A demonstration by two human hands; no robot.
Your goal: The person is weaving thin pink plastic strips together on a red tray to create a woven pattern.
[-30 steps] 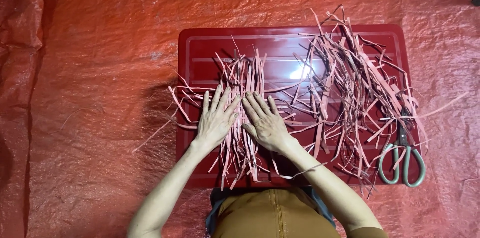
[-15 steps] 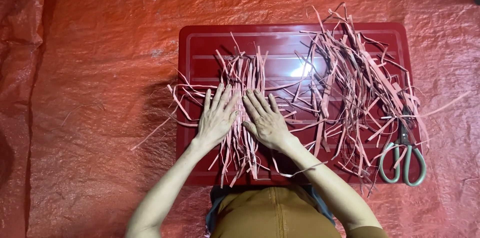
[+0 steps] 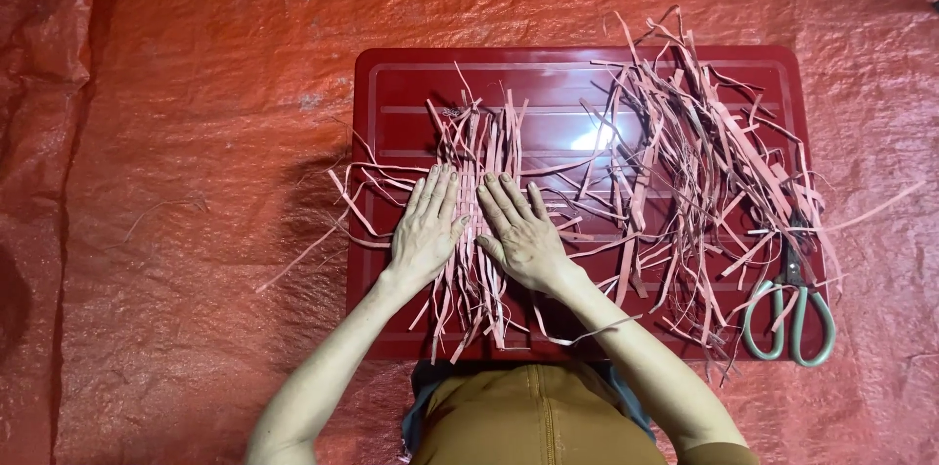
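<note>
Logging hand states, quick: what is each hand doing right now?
Left hand: open, flat, palm down on the woven strips, gripping nothing.
Right hand: open, flat on the same strips, gripping nothing.

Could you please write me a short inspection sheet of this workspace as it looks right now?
Surface: dark red tray lying on a red woven sheet.
Job's things: woven strips partly interlaced on the tray.
Clutter: loose strip pile at the tray's right; green-handled scissors on its right edge.
Hands: left hand and right hand pressed flat on the woven strips, fingers spread.
Cables: nothing seen.
Surroundings: sheet wrinkled at the left; nothing else seen.
</note>
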